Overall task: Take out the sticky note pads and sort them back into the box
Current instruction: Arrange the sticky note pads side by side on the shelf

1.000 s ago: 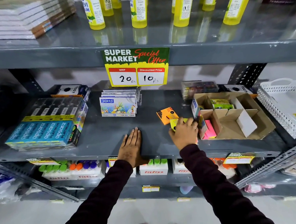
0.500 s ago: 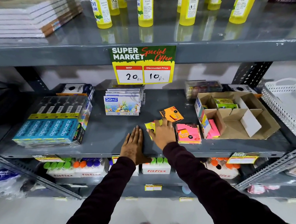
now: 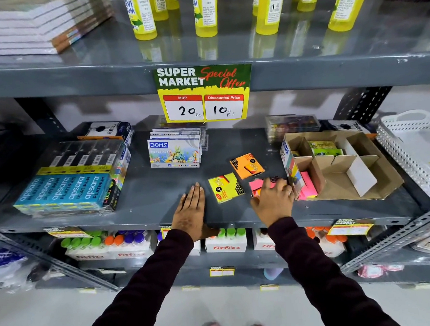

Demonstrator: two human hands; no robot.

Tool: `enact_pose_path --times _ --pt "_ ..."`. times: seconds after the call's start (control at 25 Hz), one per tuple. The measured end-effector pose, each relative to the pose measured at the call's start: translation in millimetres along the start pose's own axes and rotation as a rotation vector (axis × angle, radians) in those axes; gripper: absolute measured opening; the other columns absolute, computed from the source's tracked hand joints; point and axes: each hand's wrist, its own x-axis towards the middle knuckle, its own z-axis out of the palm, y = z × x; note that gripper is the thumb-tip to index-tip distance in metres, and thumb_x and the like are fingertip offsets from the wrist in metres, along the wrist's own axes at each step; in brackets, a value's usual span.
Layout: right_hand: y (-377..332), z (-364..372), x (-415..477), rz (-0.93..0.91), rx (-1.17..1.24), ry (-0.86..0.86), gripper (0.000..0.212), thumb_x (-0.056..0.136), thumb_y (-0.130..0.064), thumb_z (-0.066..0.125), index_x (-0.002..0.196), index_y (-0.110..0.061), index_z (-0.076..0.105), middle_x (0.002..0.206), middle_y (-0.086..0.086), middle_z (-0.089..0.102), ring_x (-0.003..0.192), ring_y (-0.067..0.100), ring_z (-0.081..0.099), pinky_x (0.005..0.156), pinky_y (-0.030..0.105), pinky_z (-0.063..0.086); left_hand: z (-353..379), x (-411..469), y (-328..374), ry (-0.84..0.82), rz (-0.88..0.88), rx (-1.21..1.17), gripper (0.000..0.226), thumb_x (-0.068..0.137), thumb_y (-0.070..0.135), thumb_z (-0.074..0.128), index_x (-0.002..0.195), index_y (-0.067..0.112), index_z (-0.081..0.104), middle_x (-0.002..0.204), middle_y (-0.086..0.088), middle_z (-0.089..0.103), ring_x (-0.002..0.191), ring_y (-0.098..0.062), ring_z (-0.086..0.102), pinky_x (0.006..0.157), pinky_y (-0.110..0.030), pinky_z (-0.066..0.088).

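Pads were mostly out: yellow pad (image 3: pixel 226 188) & orange pad (image 3: pixel 247 165) lay loose on shelf (image 3: pixel 147 192), right hand (image 3: pixel 273 201) rested spread on pink pad (image 3: pixel 257 185), left hand (image 3: pixel 190 209) flat, w/ pink & green ones left in box (image 3: pixel 386 177).

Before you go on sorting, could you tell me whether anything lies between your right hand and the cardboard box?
Nothing visible does: the right hand rests over the pink pad, right beside the box wall.

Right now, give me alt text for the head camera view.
On a grey shop shelf, a right hand covers a pink sticky note pad beside a divided cardboard box; yellow and orange pads lie loose, and the left hand rests flat.
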Motion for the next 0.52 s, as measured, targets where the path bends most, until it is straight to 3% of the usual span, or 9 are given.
enact_pose_path --times 0.12,0.24,0.52 --pt "-15 6 -17 -0.143 0.005 0.012 0.065 0.081 -0.045 0.060 0.132 -0.007 0.046 0.130 0.022 0.048 0.119 0.039 0.046 0.098 0.046 0.044 0 1 0 -0.004 -0.010 -0.037 0.131 0.065 0.080 0.057 0.147 0.003 -0.010 0.161 -0.014 -0.007 0.149 -0.025 -0.007 0.120 -0.037 -0.006" --pt "-26 22 -35 -0.245 0.015 -0.081 0.060 0.078 -0.050 0.061 0.121 -0.008 0.056 0.124 0.018 0.051 0.115 0.036 0.048 0.094 0.043 0.047 1 0 -1 -0.008 0.001 -0.059 0.131 0.064 0.077 0.061 0.147 0.004 -0.010 0.161 -0.014 -0.006 0.149 -0.026 -0.006 0.120 -0.037 -0.007" --pt "-42 27 -16 -0.299 0.031 -0.100 0.054 0.092 -0.046 0.049 0.131 -0.007 0.050 0.138 0.018 0.045 0.128 0.036 0.042 0.106 0.044 0.041 0 0 0 -0.001 -0.007 -0.035 0.130 0.066 0.079 0.058 0.147 0.004 -0.009 0.161 -0.013 -0.007 0.149 -0.025 -0.007 0.121 -0.038 -0.005"
